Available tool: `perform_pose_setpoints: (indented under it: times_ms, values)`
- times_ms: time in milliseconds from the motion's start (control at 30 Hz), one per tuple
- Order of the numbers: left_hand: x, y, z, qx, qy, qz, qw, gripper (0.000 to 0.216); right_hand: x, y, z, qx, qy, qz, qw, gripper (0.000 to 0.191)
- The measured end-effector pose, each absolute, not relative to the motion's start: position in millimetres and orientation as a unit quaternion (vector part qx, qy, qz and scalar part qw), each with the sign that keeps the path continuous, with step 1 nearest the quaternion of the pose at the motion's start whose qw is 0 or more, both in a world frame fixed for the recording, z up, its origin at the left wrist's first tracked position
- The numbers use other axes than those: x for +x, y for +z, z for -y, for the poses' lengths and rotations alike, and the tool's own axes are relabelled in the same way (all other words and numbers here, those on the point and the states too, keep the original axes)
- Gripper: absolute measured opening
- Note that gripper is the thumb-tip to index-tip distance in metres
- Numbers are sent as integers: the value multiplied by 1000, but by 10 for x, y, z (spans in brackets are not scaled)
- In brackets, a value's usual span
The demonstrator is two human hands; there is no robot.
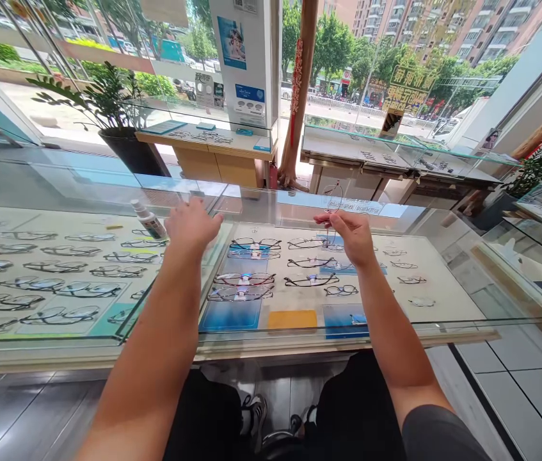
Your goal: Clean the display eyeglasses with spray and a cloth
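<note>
Over the glass counter, my right hand (353, 235) is closed, its thumb and fingers pinching a thin-rimmed pair of eyeglasses (334, 200) held up above the glass. To the left, my left hand (192, 225) is low over the counter top, its thumb spread away from the fingers; the fingertips are partly hidden, and nothing shows in its grasp. A white spray bottle (148, 219) stands just left of that hand, looking tilted in this view. Just beyond the fingers is a small grey item (196, 193), too small to name.
Beneath the glass, rows of eyeglasses (311, 280) lie in the display case, with an orange card (292, 319) and blue cards (230, 315). The counter's front glass edge (271, 331) runs before my knees. Farther off are a potted plant (129, 144), other display cabinets (223, 163) and a wooden post (299, 96).
</note>
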State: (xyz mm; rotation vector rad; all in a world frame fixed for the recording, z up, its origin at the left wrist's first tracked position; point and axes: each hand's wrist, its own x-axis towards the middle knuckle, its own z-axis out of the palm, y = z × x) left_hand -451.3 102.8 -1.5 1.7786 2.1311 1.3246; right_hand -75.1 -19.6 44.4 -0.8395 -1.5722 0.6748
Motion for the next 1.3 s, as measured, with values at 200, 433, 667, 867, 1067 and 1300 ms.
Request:
perform_pose_setpoints:
  times_ms: [200, 433, 667, 867, 1067, 1300]
  values:
    - [-3817, 385, -522, 719, 540, -424, -113, 54, -810, 475, 271, -321, 341, 691, 550, 40]
    - [-3343, 513, -74, 806, 524, -247, -124, 89, -891, 493, 349, -297, 389, 731, 476, 45]
    - [-3370, 472, -78, 802, 543, -221, -114, 60, -926, 606, 402, -310, 378, 758, 432, 45]
    - [-3380, 599, -15, 782, 574, -201, -133, 59, -888, 1031, 445, -347, 304, 812, 357, 43]
    - [-3395, 920, -28, 790, 555, -190, -181, 56, -842, 1790, 534, -384, 171, 883, 208, 52]
    - [-3472, 1262, -196, 775, 560, -191, -224, 56, -869, 2222, 486, -330, 165, 902, 224, 62]
